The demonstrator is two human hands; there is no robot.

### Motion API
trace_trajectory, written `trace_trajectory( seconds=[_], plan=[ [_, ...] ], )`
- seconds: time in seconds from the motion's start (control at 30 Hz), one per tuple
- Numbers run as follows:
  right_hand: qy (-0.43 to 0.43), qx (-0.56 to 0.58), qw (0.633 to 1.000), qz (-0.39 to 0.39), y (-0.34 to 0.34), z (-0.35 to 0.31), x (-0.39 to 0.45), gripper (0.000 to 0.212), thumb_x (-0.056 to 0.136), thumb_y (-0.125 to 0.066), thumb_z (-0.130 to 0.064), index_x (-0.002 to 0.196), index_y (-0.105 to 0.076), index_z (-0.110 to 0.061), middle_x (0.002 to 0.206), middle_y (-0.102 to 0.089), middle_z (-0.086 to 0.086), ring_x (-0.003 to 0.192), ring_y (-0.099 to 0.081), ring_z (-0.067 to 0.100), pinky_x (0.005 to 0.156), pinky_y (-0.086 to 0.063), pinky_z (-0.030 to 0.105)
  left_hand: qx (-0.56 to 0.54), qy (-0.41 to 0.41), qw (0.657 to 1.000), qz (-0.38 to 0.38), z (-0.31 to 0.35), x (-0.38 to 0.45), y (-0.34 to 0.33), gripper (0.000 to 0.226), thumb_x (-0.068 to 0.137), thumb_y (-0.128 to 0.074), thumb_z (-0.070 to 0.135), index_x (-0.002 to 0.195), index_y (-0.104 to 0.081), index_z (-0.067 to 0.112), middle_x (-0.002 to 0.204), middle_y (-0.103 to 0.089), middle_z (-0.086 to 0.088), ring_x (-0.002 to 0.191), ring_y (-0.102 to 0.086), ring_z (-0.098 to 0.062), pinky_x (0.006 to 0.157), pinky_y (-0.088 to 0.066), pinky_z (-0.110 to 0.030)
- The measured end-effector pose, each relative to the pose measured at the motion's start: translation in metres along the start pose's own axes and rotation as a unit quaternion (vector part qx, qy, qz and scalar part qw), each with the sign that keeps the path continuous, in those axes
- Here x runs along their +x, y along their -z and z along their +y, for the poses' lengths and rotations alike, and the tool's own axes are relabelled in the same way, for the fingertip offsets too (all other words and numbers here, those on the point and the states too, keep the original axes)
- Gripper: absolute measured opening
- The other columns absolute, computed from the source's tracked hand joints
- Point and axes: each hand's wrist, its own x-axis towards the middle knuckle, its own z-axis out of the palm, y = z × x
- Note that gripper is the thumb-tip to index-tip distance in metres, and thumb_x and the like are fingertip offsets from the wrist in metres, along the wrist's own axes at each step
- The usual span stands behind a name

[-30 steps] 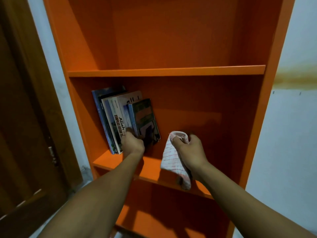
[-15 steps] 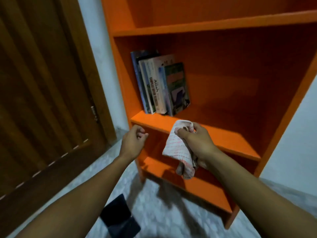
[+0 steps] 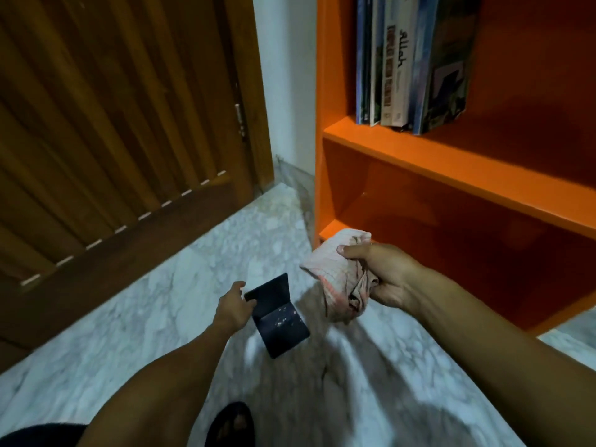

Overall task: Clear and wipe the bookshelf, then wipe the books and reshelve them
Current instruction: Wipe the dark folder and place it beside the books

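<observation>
A dark book [image 3: 277,314] lies on the marble floor, bent open with pale specks on its cover. My left hand [image 3: 233,306] reaches down to its upper left edge, fingers spread and touching it; I cannot see a grip around it. My right hand [image 3: 387,275] holds a crumpled white cloth with red lines [image 3: 335,279] in front of the lowest compartment of the orange bookshelf [image 3: 451,167]. Several books [image 3: 412,59] stand upright at the left end of the shelf above.
A brown wooden door [image 3: 113,124] fills the left side, with a white wall strip [image 3: 283,75] between it and the bookshelf. The grey marble floor [image 3: 161,317] spreads below. My foot in a dark sandal [image 3: 232,424] is at the bottom edge.
My view has dropped from the shelves to the floor. My left hand left the shelved books and went down to the dark book. My right hand, still holding the cloth, lowered to the bottom compartment.
</observation>
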Motion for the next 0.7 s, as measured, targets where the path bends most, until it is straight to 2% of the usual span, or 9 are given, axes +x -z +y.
trace_trajectory(
  seconds=[0.1,0.17,0.2,0.3,0.37,0.47,0.53,0.63,0.7],
  plan=[
    [-0.025,0.027,0.999,-0.002,0.003,0.006,0.010,0.024,0.097,-0.054,-0.002,0.120,-0.060,0.001,0.119,-0.068,0.022,0.092,-0.068,0.031,0.087,-0.054,0.048,-0.033,0.010,0.999,0.024,-0.015,0.005,-0.018,0.038,0.096,-0.061,0.017,0.133,-0.055,0.012,0.127,-0.064,-0.016,0.115,-0.060,-0.032,0.089,-0.045,-0.035],
    [-0.025,0.048,0.998,0.007,0.007,0.009,0.013,0.012,0.099,-0.052,-0.005,0.106,-0.061,-0.001,0.098,-0.073,0.018,0.079,-0.070,0.028,0.083,-0.057,0.050,-0.036,0.004,0.998,0.059,-0.015,0.007,-0.025,0.024,0.098,-0.056,0.016,0.119,-0.065,0.012,0.110,-0.070,-0.014,0.099,-0.062,-0.029,0.077,-0.040,-0.030],
    [-0.027,0.059,0.998,0.015,0.008,0.010,0.013,0.012,0.100,-0.052,-0.008,0.106,-0.060,-0.002,0.092,-0.073,0.017,0.075,-0.072,0.027,0.080,-0.059,0.050,-0.032,-0.006,0.996,0.078,-0.015,0.008,-0.027,0.020,0.098,-0.054,0.016,0.112,-0.069,0.011,0.103,-0.071,-0.014,0.092,-0.062,-0.028,0.074,-0.039,-0.029],
    [-0.042,0.080,0.996,0.027,0.015,0.013,0.015,0.029,0.103,-0.048,-0.019,0.124,-0.055,0.000,0.116,-0.069,0.022,0.100,-0.070,0.032,0.089,-0.055,0.053,-0.018,-0.029,0.995,0.099,-0.009,0.011,-0.029,0.020,0.098,-0.052,0.015,0.096,-0.071,0.012,0.086,-0.071,-0.010,0.079,-0.061,-0.026,0.069,-0.038,-0.028],
    [-0.056,0.082,0.995,0.024,0.021,0.013,0.012,0.032,0.102,-0.050,-0.021,0.123,-0.056,0.002,0.119,-0.067,0.024,0.107,-0.067,0.035,0.089,-0.054,0.055,-0.009,-0.048,0.994,0.097,0.000,0.012,-0.025,0.022,0.099,-0.051,0.017,0.092,-0.071,0.013,0.082,-0.069,-0.008,0.079,-0.063,-0.028,0.068,-0.038,-0.027],
    [-0.047,0.061,0.997,0.012,0.027,0.007,0.000,0.018,0.099,-0.054,-0.010,0.103,-0.061,0.006,0.107,-0.071,0.026,0.101,-0.068,0.036,0.083,-0.056,0.055,-0.014,-0.093,0.992,0.088,0.024,0.014,-0.008,0.022,0.100,-0.051,0.018,0.089,-0.070,0.014,0.080,-0.069,-0.006,0.078,-0.063,-0.025,0.068,-0.037,-0.026],
    [-0.025,0.068,0.997,0.029,0.031,0.003,-0.006,0.011,0.097,-0.055,-0.004,0.096,-0.061,0.005,0.100,-0.072,0.024,0.097,-0.068,0.036,0.091,-0.053,0.053,-0.028,-0.129,0.988,0.081,0.045,0.014,0.009,0.022,0.099,-0.052,0.020,0.083,-0.067,0.018,0.078,-0.070,-0.004,0.077,-0.066,-0.023,0.071,-0.040,-0.027],
    [0.015,0.127,0.990,0.055,0.035,-0.004,-0.011,0.010,0.097,-0.055,-0.003,0.104,-0.060,0.002,0.104,-0.071,0.025,0.098,-0.068,0.038,0.095,-0.050,0.055,-0.047,-0.191,0.978,0.075,0.083,0.006,0.040,0.022,0.098,-0.054,0.022,0.080,-0.066,0.018,0.073,-0.070,-0.002,0.074,-0.068,-0.022,0.077,-0.054,-0.039],
    [0.043,0.162,0.984,0.067,0.037,-0.009,-0.016,0.013,0.098,-0.055,-0.007,0.108,-0.059,-0.001,0.110,-0.070,0.024,0.104,-0.067,0.040,0.098,-0.047,0.060,-0.065,-0.227,0.969,0.068,0.111,-0.007,0.062,0.021,0.099,-0.054,0.021,0.083,-0.066,0.015,0.075,-0.069,-0.007,0.074,-0.068,-0.026,0.077,-0.057,-0.047]
  ],
)
